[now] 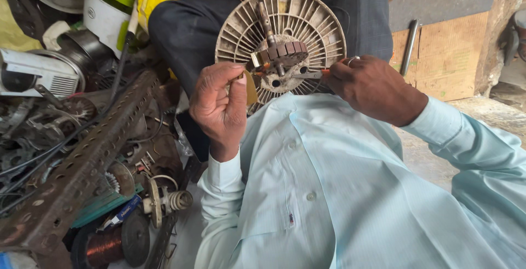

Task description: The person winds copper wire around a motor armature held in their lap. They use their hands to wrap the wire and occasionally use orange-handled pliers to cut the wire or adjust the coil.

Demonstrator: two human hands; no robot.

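cluttered workshop floor (466,121), scrap-metal pile (71,154)

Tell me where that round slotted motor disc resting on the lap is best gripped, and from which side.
Probably the bare outer rim of the slotted disc, on its upper right edge, coming from above. The centre is crowded by the shaft and winding block, the left hand with a yellowish slip covers the lower left, and the right hand works a tool at the hub.

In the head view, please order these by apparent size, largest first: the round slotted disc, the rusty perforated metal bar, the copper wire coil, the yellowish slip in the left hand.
1. Rusty perforated metal bar, nearer the camera.
2. Round slotted disc.
3. Copper wire coil.
4. Yellowish slip.
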